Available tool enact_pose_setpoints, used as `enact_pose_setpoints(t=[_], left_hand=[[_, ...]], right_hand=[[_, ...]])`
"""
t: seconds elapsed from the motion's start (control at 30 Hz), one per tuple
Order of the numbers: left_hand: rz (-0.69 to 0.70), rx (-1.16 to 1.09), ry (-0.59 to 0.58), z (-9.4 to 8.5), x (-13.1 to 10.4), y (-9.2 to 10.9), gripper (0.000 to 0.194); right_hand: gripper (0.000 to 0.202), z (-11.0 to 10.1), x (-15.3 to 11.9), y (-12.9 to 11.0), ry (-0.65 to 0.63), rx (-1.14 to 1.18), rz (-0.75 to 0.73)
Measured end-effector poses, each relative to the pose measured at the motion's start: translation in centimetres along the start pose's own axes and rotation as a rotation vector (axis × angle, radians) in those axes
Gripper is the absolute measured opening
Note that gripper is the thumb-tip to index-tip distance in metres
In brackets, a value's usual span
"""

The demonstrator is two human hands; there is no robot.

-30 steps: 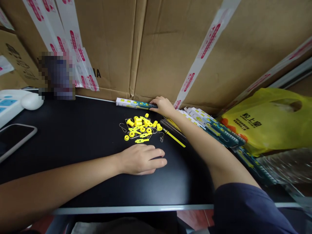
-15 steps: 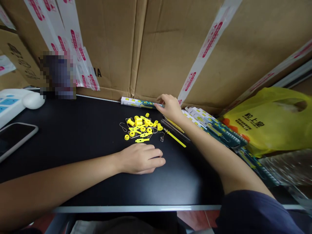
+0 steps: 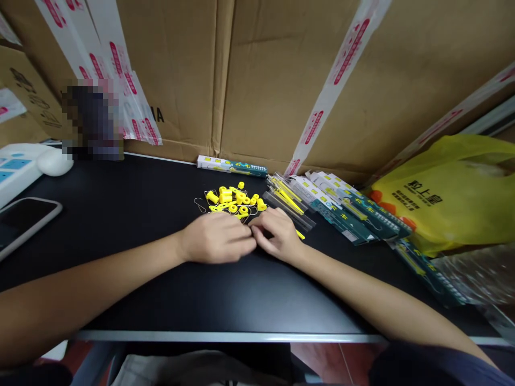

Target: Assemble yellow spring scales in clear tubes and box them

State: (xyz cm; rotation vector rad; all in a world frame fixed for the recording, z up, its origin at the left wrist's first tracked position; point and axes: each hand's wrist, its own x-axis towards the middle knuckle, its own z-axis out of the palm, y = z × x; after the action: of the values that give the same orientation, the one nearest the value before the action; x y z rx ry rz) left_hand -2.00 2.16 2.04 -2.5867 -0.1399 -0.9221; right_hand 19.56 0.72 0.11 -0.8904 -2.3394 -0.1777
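Note:
My left hand (image 3: 219, 238) is closed, knuckles up, over the near edge of a pile of small yellow plastic parts (image 3: 225, 195). Facing it, my right hand (image 3: 278, 234) has its thumb and fingers drawn together, their tips against or very near the left fingertips. Whatever lies between the fingers is hidden. Bent wire hooks (image 3: 200, 205) are mixed in with the yellow parts. Just beyond my right hand lie clear plastic tubes (image 3: 289, 209) and yellow strips (image 3: 290, 199); the end of another yellow strip (image 3: 300, 235) shows beside that hand.
One slim printed box (image 3: 232, 166) lies along the cardboard at the back. More such boxes (image 3: 341, 206) are heaped at the right, beside a yellow plastic bag (image 3: 450, 193). At the left are a phone (image 3: 28, 222) and a white power strip (image 3: 18, 166). Large cardboard cartons (image 3: 265, 69) stand behind.
My right hand has come back from the slim box at the rear to meet my left hand. The left hand has shifted slightly left and away from me, over the pile's near edge.

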Motion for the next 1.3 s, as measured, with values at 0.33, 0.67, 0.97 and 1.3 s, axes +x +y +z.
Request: enact_pose_setpoints(t=[0.33, 0.67, 0.97, 1.3], left_hand=[[-0.827, -0.219, 0.191, 1.7, -1.9, -3.9, 0.013], [-0.679, -0.177, 0.108, 1.8, -1.5, -3.2, 0.015], [-0.670, -0.185, 0.086, 1.9, -1.5, -3.2, 0.017], [-0.643, -0.157, 0.060, 1.9, -1.6, -3.2, 0.015]], right_hand=[[0.015, 0.3, 0.0, 0.0, -0.045, -0.056, -0.055], [0.016, -6.4, 2.3, 3.9, -0.185, -0.322, 0.473], [0.021, -6.2, 1.3, 3.2, -0.712, -0.571, 0.442], [0.023, -5.8, 1.7, 2.5, -0.652, -0.623, 0.522]])
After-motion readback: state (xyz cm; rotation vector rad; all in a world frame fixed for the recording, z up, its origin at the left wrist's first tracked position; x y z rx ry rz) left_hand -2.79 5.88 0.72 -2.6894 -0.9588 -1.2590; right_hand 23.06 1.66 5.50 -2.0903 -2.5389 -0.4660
